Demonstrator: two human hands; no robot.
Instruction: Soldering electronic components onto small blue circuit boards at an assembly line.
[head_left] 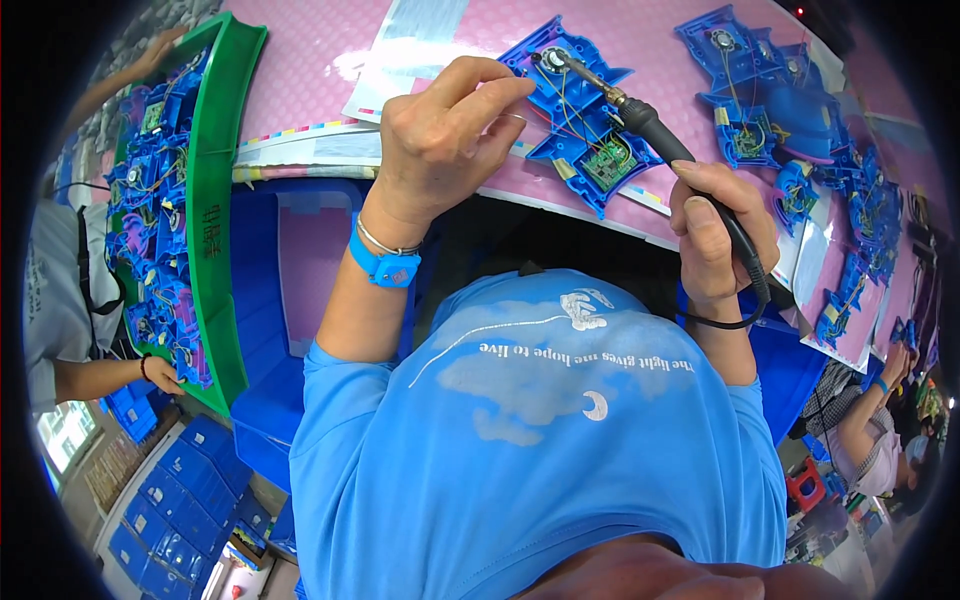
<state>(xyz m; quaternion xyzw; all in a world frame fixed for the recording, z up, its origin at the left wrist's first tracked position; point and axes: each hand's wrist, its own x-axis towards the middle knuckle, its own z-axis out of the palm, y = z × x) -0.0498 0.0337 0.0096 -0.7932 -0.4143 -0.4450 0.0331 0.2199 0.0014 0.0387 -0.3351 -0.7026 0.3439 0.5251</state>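
Note:
My right hand grips a soldering iron by its black handle, and its cord loops down past my wrist. The iron's metal tip reaches a round metal part, which looks like a small speaker, in an opened blue plastic housing. A green circuit board with thin wires sits in the near half of that housing. Beside the housing's left edge my left hand is closed in a pinch on a thin silvery strand that looks like solder wire. Its end is hard to make out.
More opened blue housings lie to the right on the pink table. At left, a green tray holds several housings, with another person's hands at it. Blue bins stand below the table edge. A person sits at far right.

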